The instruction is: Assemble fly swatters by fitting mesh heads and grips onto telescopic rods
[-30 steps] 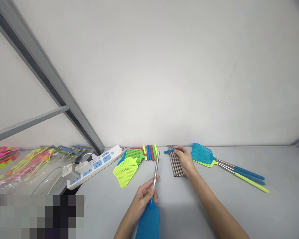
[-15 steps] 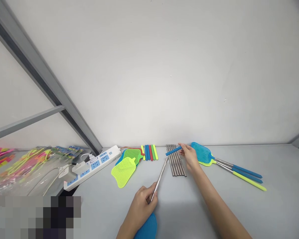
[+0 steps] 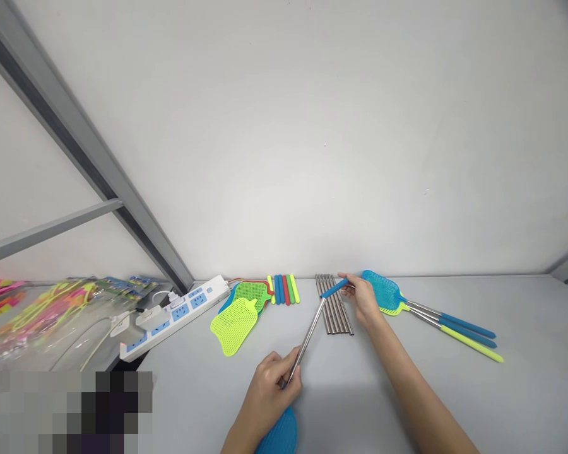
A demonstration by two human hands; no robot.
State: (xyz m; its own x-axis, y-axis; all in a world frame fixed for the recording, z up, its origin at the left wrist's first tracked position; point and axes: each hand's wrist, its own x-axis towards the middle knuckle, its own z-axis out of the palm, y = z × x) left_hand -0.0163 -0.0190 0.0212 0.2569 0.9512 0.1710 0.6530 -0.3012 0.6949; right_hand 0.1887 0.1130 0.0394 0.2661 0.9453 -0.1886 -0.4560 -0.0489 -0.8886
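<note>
My left hand is closed around the metal rod of a fly swatter, whose blue mesh head shows below my wrist. Between the fingers of my right hand is a blue handle sleeve. Its lower end meets the tip of the rod; I cannot tell whether the rod has entered it. Behind the sleeve lie several metal rods side by side. To the right of my right hand are several fly swatters with handles, blue heads on top and blue and yellow grips.
Left of the rods stand several coloured handle sleeves in a row. Beside them lie loose swatter heads, a yellow one in front of a green one. A white power strip with plugs and cables borders plastic bags at left.
The rod in my left hand and the blue sleeve in my right hand have come together end to end. Before, there was a gap between them.
</note>
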